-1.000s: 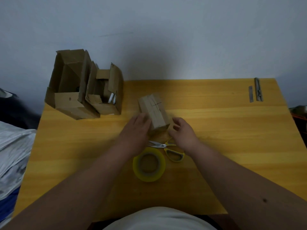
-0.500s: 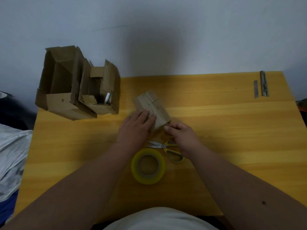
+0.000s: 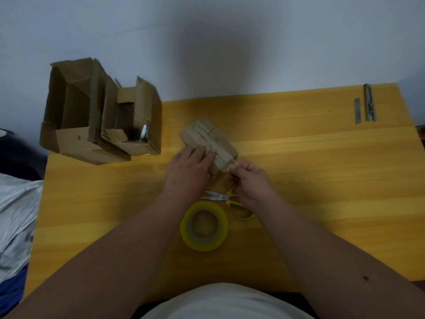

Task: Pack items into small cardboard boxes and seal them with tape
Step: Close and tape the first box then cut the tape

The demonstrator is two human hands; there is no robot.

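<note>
Box (image 3: 208,143) lies mid-table, long axis running far-left to near-right; left hand (image 3: 188,171) presses flat, fingers together, on its near-left top, while right hand (image 3: 247,180), nearer the near-right end, pinches something small there, likely tape.

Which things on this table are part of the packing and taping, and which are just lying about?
In use: small box, held by left hand and right hand; tape roll; scissors.
Lying about: two open cardboard boxes; metal strips.
</note>
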